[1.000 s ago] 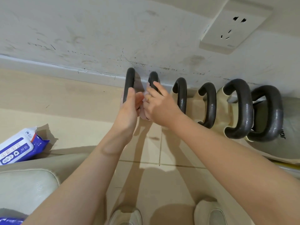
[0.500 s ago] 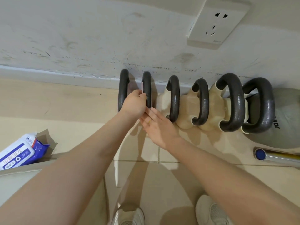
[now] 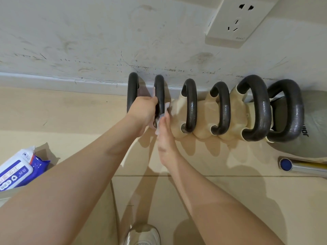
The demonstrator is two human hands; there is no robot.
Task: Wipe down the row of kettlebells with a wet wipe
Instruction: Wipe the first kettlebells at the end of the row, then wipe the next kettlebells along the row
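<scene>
Head view: left hand (image 3: 144, 110) clenched round second black iron kettlebell handle (image 3: 159, 93) in row along wall; right hand (image 3: 164, 131), fingers straight, pressing white wet wipe (image 3: 161, 119) against it. Best steadied firmly, wiped full length, then next handle.

6 kettlebells (image 3: 190, 105), 1 wipe pack (image 3: 19, 169), 1 socket (image 3: 237, 20), perhaps 1 wet wipe (image 3: 161, 119)
</scene>
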